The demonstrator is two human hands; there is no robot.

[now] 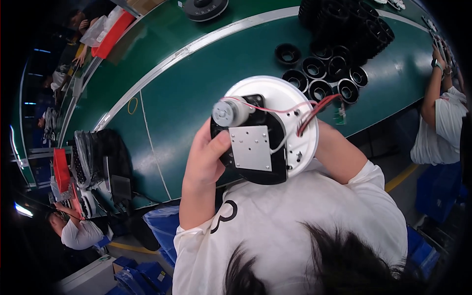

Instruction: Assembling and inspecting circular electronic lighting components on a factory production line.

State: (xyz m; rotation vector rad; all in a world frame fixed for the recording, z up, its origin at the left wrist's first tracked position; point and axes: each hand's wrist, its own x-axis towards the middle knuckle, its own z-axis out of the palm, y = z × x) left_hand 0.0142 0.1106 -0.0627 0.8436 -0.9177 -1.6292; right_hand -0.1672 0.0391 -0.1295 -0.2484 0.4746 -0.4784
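In front of my chest is a white round housing [305, 132], its inner side facing up. A black base [275, 172] sits in it, carrying a silver cylindrical motor [227, 113] and a square metal plate [250, 148] with small holes and screws. Red wires [317, 109] run out over the housing's right rim to a small green circuit board [340, 116]. My left hand [206, 155] grips the assembly's left edge, thumb on top beside the metal plate. Behind the right rim is my right hand [324, 129]; only its wrist side shows and its fingers are hidden.
Several black ring-shaped parts [314, 68] stand on the green table [187, 98], with tall black stacks [339, 22] behind. A rubber band [132, 105] lies at the left. A dark round device [204, 7] sits beyond the metal rail [196, 45]. Another person [440, 118] works at the right.
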